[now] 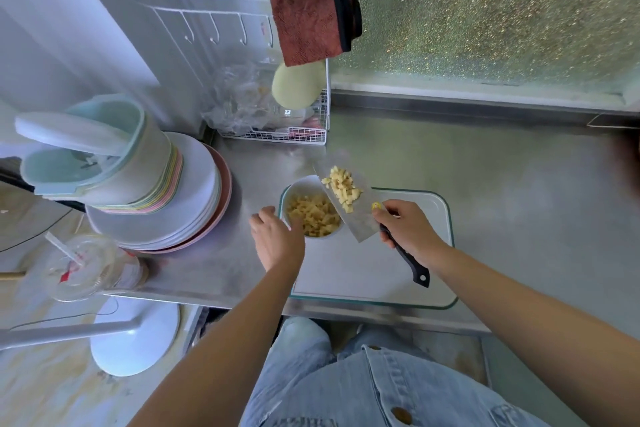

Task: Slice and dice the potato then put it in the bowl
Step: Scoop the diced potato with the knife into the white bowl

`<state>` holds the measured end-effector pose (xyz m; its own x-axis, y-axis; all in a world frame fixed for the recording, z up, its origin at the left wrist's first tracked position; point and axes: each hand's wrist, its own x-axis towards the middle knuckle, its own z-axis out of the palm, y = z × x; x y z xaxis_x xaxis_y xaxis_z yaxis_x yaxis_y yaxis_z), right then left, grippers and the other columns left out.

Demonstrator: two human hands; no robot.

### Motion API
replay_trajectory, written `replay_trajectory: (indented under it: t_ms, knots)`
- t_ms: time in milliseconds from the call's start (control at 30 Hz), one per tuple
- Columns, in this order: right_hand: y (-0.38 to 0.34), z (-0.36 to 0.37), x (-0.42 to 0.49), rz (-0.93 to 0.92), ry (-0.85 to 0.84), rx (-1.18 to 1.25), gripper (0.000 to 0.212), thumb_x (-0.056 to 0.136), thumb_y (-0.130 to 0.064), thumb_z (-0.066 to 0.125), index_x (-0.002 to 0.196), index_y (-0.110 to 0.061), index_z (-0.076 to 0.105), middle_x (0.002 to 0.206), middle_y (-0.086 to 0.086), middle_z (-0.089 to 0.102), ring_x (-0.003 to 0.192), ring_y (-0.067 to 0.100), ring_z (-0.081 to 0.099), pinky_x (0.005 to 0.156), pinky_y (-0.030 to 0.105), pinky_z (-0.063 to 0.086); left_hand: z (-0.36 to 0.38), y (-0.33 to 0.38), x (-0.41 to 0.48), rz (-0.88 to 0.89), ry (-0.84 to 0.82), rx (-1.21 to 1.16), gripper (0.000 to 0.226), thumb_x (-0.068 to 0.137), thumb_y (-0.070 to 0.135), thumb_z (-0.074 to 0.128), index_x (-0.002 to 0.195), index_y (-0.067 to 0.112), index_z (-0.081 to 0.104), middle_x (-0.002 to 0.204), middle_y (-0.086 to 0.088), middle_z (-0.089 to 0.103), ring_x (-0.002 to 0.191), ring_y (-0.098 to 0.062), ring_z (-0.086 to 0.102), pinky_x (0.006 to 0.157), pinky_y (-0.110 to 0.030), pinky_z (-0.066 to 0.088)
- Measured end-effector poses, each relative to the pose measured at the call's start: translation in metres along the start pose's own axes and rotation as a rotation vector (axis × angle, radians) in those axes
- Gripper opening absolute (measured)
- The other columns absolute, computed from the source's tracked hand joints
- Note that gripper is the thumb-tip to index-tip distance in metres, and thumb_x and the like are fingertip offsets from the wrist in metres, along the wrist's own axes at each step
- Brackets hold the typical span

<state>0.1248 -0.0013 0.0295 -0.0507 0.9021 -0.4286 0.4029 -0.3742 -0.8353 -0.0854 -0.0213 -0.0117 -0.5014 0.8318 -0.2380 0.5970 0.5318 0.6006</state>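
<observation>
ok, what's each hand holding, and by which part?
Right hand grips the cleaver by the front of its black handle. Left hand touches the near rim of the bowl; grip unclear.

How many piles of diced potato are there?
2. One pile lies in the white bowl; the other pile rides on the knife, held by the right hand over the bowl's rim. The left hand could hide stray pieces.
</observation>
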Motion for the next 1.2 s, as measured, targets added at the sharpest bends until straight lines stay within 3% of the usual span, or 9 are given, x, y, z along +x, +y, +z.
replay_trajectory:
  t_ms: [100,167,233,333,433,633,933,1133,1200]
  knots:
    - [-0.005,0.004,0.004,-0.023,-0.001,-0.090,0.036,0.095,-0.029,0.053,0.066,-0.008,0.046,0.054,0.008,0.053,0.041,0.018,0.043,0.042,0.021,0.035,-0.005,0.015,0.007,0.434,0.146,0.009,0.039,0.093,0.018,0.048,0.130,0.004,0.050,0.136,-0.015,0.045,0.124,-0.031,0.043,0.101,-0.039,0.037]
    - [-0.009,0.008,0.006,-0.033,-0.004,-0.146,0.036,0.094,-0.027,0.053,0.067,-0.006,0.046,0.055,0.010,0.053,0.040,0.016,0.043,0.041,0.021,0.035,-0.005,0.030,0.017,0.721,-0.007,0.018,0.045,0.096,0.024,0.039,0.139,0.011,0.046,0.150,-0.008,0.037,0.138,-0.024,0.032,0.111,-0.033,0.027]
    - [-0.012,0.011,0.009,-0.034,-0.011,-0.173,0.036,0.094,-0.023,0.053,0.070,0.002,0.046,0.057,0.012,0.052,0.037,0.012,0.043,0.041,0.021,0.035,-0.001,0.043,0.025,0.860,-0.180,0.048,0.045,0.101,0.024,0.036,0.144,0.012,0.042,0.156,-0.002,0.029,0.146,-0.020,0.021,0.115,-0.028,0.020]
    - [-0.016,0.013,0.012,-0.030,0.003,-0.189,0.034,0.093,-0.022,0.053,0.072,0.005,0.047,0.057,0.011,0.052,0.035,0.009,0.043,0.041,0.021,0.035,0.005,0.044,0.033,0.860,-0.307,0.086,0.042,0.102,0.015,0.040,0.143,0.009,0.043,0.154,-0.003,0.034,0.145,-0.022,0.026,0.118,-0.032,0.022]
    - [-0.017,0.013,0.013,-0.032,0.015,-0.181,0.033,0.092,-0.022,0.054,0.072,0.003,0.050,0.055,0.009,0.052,0.035,0.009,0.043,0.042,0.021,0.036,0.000,0.024,0.038,0.880,-0.309,0.112,0.042,0.100,0.014,0.041,0.141,0.007,0.047,0.150,-0.005,0.040,0.140,-0.025,0.035,0.116,-0.035,0.028]
    - [-0.013,0.010,0.013,-0.032,0.037,-0.145,0.034,0.093,-0.026,0.052,0.063,-0.011,0.045,0.053,0.006,0.052,0.040,0.015,0.043,0.043,0.024,0.036,-0.009,0.002,0.029,0.765,-0.253,0.121,0.044,0.093,0.024,0.037,0.130,0.007,0.054,0.138,-0.010,0.049,0.117,-0.033,0.053,0.092,-0.046,0.050]
    - [-0.021,0.015,0.014,-0.030,0.033,-0.109,0.032,0.093,-0.022,0.053,0.069,0.000,0.051,0.056,0.006,0.051,0.041,0.013,0.048,0.044,0.023,0.037,-0.003,0.034,0.022,1.060,-0.392,0.265,0.049,0.100,0.022,0.032,0.145,0.004,0.038,0.155,-0.009,0.032,0.144,-0.026,0.027,0.118,-0.035,0.020]
    - [-0.014,0.010,0.012,-0.031,0.077,-0.108,0.040,0.095,-0.025,0.050,0.073,0.008,0.045,0.058,0.011,0.049,0.038,0.011,0.043,0.045,0.024,0.036,-0.011,0.000,0.024,0.966,-0.378,0.310,0.055,0.095,0.029,0.027,0.139,0.001,0.047,0.146,-0.014,0.044,0.135,-0.037,0.041,0.106,-0.051,0.041]
    - [-0.014,0.012,0.012,-0.024,0.089,-0.107,0.039,0.095,-0.024,0.050,0.072,0.006,0.045,0.057,0.011,0.048,0.038,0.011,0.043,0.046,0.025,0.037,-0.014,0.004,0.022,0.942,-0.363,0.295,0.056,0.095,0.029,0.027,0.143,0.004,0.040,0.149,-0.014,0.040,0.138,-0.036,0.036,0.110,-0.051,0.036]
